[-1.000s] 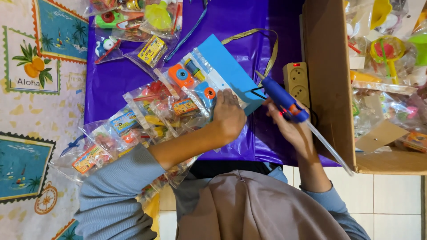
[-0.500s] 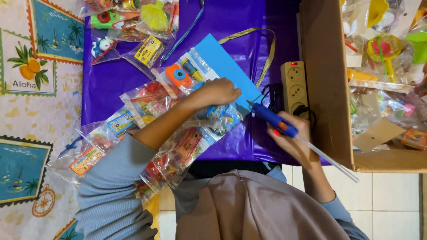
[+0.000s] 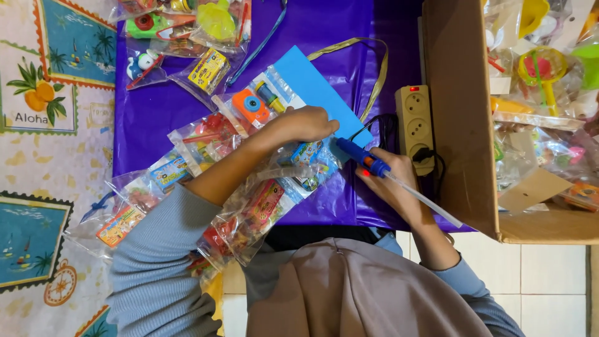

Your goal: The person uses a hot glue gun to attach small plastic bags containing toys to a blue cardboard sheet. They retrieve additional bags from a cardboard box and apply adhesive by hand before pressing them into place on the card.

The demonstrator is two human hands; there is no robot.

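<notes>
On the purple sheet [image 3: 187,112], little toy packs [image 3: 156,178] already sat in a row on the blue card [image 3: 312,84]. His left hand [image 3: 306,123] pressed curled fingers on one pack [image 3: 309,156], while the right hand [image 3: 396,181] gripped the blue glue gun [image 3: 362,157], tip touching the card's bare end, maybe still needing packs.
</notes>
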